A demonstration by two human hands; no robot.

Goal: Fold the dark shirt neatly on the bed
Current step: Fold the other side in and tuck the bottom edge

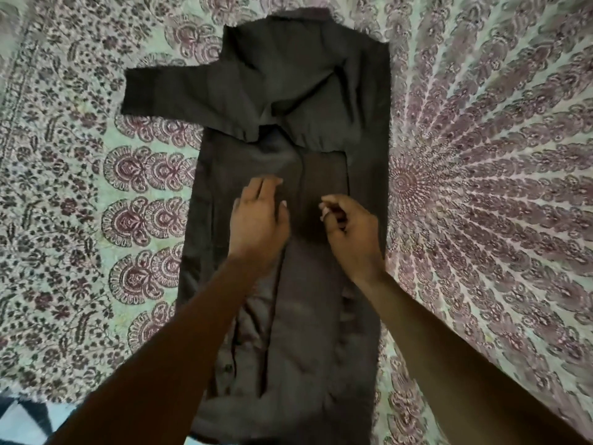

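The dark shirt [288, 101] lies lengthwise down the middle of the bed, collar at the far end. Its right side is folded inward with a straight edge, and one short sleeve sticks out to the left. My left hand [261, 216] rests flat on the shirt's middle, fingers together and stretched out. Just to its right, my right hand [349, 229] hovers over the fabric with fingers curled toward the thumb; whether it pinches cloth I cannot tell. Both forearms cover the lower part of the shirt.
The bedspread [481, 187] is pale green with a purple floral and feather print and spreads wide on both sides of the shirt. A black and white patterned item [22, 415] shows at the bottom left corner.
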